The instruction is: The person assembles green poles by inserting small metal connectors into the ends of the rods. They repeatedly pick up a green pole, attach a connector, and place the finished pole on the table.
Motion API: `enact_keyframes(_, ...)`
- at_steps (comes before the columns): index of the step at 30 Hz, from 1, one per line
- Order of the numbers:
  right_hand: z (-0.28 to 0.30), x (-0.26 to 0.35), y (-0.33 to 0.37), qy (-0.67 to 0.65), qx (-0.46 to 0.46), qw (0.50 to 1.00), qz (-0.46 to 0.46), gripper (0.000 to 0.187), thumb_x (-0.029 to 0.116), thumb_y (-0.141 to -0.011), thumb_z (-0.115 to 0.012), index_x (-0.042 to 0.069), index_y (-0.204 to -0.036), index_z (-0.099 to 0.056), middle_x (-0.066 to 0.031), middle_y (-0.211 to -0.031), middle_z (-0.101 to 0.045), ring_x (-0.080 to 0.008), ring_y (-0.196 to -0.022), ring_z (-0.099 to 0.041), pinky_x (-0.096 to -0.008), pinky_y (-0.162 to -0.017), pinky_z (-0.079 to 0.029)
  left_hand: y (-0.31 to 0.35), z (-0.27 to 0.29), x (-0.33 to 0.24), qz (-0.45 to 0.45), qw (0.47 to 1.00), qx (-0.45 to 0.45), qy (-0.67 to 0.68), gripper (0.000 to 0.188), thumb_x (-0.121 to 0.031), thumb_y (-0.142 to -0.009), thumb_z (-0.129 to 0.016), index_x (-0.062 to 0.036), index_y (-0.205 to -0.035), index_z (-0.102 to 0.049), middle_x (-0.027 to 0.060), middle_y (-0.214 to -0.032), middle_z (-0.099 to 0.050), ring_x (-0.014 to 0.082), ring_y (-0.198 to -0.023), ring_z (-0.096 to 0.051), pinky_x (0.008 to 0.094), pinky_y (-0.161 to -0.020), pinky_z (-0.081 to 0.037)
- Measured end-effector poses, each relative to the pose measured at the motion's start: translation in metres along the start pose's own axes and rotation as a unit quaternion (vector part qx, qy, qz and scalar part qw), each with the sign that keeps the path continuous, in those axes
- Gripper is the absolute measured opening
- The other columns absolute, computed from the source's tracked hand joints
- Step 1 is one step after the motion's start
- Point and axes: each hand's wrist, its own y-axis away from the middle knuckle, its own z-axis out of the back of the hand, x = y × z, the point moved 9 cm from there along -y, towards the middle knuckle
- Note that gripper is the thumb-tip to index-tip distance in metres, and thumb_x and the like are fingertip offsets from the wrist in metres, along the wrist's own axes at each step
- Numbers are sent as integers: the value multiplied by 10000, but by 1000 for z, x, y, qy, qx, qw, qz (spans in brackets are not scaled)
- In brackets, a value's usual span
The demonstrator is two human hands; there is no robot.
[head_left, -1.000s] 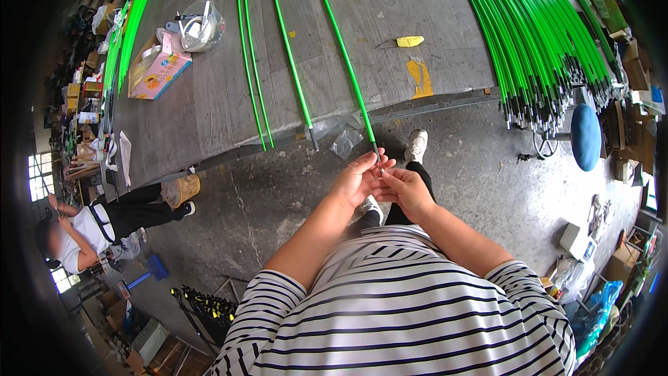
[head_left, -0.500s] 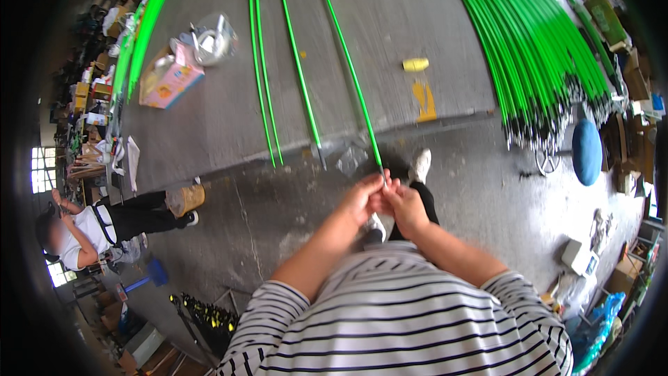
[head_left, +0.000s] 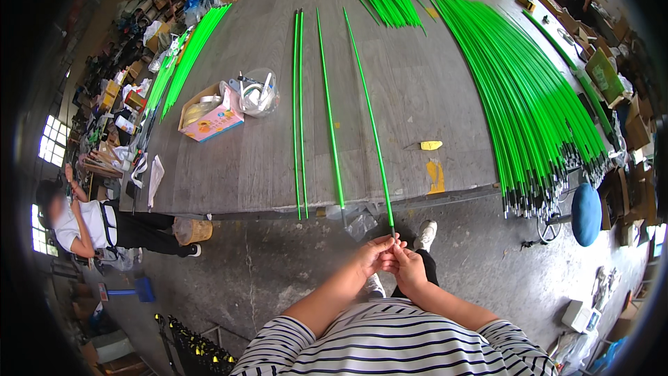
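Note:
Both hands meet at the dark near end of a long thin green rod [head_left: 376, 143], which stretches away across the table. My left hand [head_left: 376, 252] is closed around that end from the left. My right hand [head_left: 408, 264] pinches at the same spot from the right; the fingers overlap and hide exactly what is gripped there. Left of the held rod lies another green rod [head_left: 330, 111] with a dark end past the table edge. Two thinner green rods [head_left: 298, 118] run side by side farther left.
A grey table [head_left: 257, 181] carries a large bundle of green rods [head_left: 515, 97] at right. A pink box [head_left: 212, 118], a clear tub [head_left: 259, 94] and a yellow piece [head_left: 431, 145] lie on it. A blue stool [head_left: 586, 214] stands at right; another person [head_left: 83, 226] is at left.
The view has tilted up, so the table's far side and another rod bundle now show. Both hands stay together at the rod's dark end.

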Motion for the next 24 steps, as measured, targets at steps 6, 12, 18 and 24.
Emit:
enact_keyframes(6, -3, 1, 1, 1, 11, 1000, 7, 277, 212, -906, -377, -12, -847, -528, -90, -727, -597, -145, -569, -561, -250, -554, -485, 1, 0, -2, 11, 1000, 13, -24, 162, -177, -812, -555, -106, -955, -582, 123, -1028, -555, 225, -925, -550, 368, -766, -476)
enact_keyframes(12, -2, 6, 3, 94, -26, 995, 14, 316, 219, -906, -374, -32, -814, -543, -99, -712, -594, -155, -546, -562, -263, -530, -495, 7, -3, -6, 8, 998, -37, -42, 153, -167, -807, -559, -104, -945, -579, 101, -994, -570, 228, -923, -553, 388, -774, -471)
enact_keyframes(18, 5, 4, -1, 106, -32, 993, 33, 281, 205, -897, -400, -22, -824, -549, -90, -731, -601, -157, -602, -590, -254, -557, -500, 5, 0, -7, -9, 997, -34, -67, 148, -184, -812, -550, -114, -940, -572, 72, -970, -578, 221, -896, -565, 396, -741, -483)
enact_keyframes(24, -5, 7, 2, 56, 21, 998, 17, 226, 175, -883, -435, -35, -903, -518, -107, -824, -592, -170, -696, -608, -261, -647, -509, 9, -4, -14, -17, 994, -70, -84, 153, -158, -813, -543, -65, -929, -581, 96, -933, -603, 198, -860, -586, 337, -745, -488)
